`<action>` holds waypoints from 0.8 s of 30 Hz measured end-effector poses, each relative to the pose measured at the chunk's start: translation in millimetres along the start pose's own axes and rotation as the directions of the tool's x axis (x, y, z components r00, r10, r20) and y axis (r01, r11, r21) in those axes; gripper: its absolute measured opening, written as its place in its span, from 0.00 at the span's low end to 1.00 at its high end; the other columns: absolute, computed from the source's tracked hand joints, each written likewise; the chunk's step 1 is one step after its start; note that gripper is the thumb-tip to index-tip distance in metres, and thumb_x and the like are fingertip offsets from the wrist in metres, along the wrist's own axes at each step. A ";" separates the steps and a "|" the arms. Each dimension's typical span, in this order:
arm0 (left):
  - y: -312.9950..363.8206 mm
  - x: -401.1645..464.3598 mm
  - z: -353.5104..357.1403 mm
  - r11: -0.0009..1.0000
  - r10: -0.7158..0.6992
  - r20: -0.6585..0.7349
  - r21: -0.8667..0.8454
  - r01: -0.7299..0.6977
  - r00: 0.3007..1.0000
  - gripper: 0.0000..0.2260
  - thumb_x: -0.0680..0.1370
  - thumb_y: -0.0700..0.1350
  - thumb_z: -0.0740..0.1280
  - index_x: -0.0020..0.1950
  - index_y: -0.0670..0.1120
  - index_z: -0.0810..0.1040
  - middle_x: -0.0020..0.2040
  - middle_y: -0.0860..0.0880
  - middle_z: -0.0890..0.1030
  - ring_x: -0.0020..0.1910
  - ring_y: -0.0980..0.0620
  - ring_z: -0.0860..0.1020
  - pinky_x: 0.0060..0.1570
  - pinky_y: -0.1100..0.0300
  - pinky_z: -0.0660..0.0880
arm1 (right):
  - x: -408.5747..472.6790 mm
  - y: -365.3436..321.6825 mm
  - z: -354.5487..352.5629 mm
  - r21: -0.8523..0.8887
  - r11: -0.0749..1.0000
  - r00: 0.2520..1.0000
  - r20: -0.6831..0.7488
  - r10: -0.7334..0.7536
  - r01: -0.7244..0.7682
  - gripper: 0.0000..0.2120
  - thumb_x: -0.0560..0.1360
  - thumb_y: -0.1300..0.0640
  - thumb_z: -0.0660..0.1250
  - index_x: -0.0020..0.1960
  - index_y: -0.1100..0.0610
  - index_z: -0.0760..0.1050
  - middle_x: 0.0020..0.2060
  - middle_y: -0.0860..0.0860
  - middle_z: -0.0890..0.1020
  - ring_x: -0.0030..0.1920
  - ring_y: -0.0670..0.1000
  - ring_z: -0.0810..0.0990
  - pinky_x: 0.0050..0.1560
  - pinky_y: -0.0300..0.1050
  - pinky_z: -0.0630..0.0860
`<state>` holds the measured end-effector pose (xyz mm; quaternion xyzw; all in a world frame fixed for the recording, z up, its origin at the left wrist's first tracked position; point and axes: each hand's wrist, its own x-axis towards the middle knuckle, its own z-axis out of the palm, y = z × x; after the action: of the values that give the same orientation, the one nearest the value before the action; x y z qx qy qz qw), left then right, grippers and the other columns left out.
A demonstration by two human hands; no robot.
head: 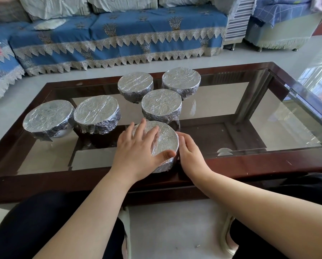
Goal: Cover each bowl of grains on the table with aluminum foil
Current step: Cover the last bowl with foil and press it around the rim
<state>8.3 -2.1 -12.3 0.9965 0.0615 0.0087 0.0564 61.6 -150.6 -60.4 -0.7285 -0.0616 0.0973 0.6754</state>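
So there are six bowls on the glass tabletop [240, 113], all wrapped in crinkly aluminum foil. The one being worked on, the nearest bowl [165, 139], sits right between the two hands at the near edge of the glass.

Left hand [137, 152] lies flat on top of that bowl's foil, fingers straight and spread a bit, thumb stretched across the near rim, pressing down rather than grabbing. Right hand [191, 156] is tucked against the bowl's right side, fingers lightly curled and touching the foil where it folds down over the wall.

Just beyond the left hand's fingertips is another covered bowl [161, 103], nearly touching the one under the hands. Further out past that are two more, one far bowl [135, 86] on the left and another far bowl [181, 80] to its right. Off to the left of the left hand there's a pair side by side: a wide bowl [96, 114] and the leftmost bowl [49, 119], which shows bare metal under its foil.

Behind the tabletop is a sofa [119, 34] with a blue lace-trimmed cover.
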 end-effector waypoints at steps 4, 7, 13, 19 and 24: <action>-0.1 -0.5 -1.2 1.000 -0.002 -0.007 -0.007 0.002 1.000 0.56 0.57 0.83 0.28 0.80 0.59 0.52 0.82 0.49 0.48 0.80 0.43 0.46 0.75 0.43 0.48 | 5.3 0.7 0.8 -0.006 0.999 0.999 -0.033 0.041 -0.041 0.12 0.83 0.52 0.57 0.54 0.52 0.79 0.45 0.44 0.83 0.47 0.42 0.79 0.52 0.39 0.73; 0.4 -0.8 -1.4 1.000 0.000 -0.012 -0.005 0.000 1.000 0.57 0.57 0.83 0.28 0.80 0.59 0.52 0.82 0.49 0.48 0.80 0.43 0.47 0.75 0.43 0.48 | 11.6 1.5 -1.0 -0.018 0.997 0.996 -0.050 0.073 -0.074 0.12 0.82 0.50 0.61 0.48 0.55 0.80 0.35 0.47 0.80 0.37 0.45 0.75 0.44 0.43 0.73; 1.2 -1.5 -1.0 1.000 -0.007 -0.014 0.004 0.007 1.000 0.57 0.57 0.83 0.27 0.80 0.59 0.52 0.82 0.49 0.48 0.80 0.43 0.47 0.75 0.43 0.48 | 17.0 -4.3 -1.5 0.149 0.963 0.972 -0.030 0.232 -0.225 0.15 0.77 0.50 0.69 0.42 0.61 0.78 0.32 0.54 0.76 0.35 0.52 0.70 0.38 0.47 0.69; 2.2 -0.7 -1.9 1.000 -0.010 -0.015 0.010 0.010 1.000 0.57 0.56 0.83 0.27 0.80 0.59 0.53 0.82 0.49 0.48 0.80 0.43 0.47 0.75 0.43 0.49 | 22.5 -8.3 -4.0 0.249 0.914 0.946 0.043 0.321 -0.321 0.07 0.76 0.57 0.71 0.43 0.61 0.80 0.34 0.55 0.80 0.30 0.50 0.75 0.31 0.43 0.73; 2.4 0.6 -0.8 1.000 -0.012 -0.022 0.006 0.012 1.000 0.56 0.57 0.83 0.28 0.80 0.59 0.54 0.82 0.49 0.48 0.79 0.43 0.47 0.75 0.43 0.49 | 23.1 -15.3 -5.6 0.341 0.852 0.917 0.118 0.382 -0.399 0.03 0.77 0.63 0.69 0.45 0.62 0.78 0.33 0.55 0.80 0.28 0.49 0.78 0.28 0.41 0.76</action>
<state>9.2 -4.3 -11.2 0.9961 0.0682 0.0190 0.0529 86.0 -149.7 -46.1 -0.5881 0.0907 0.2585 0.7610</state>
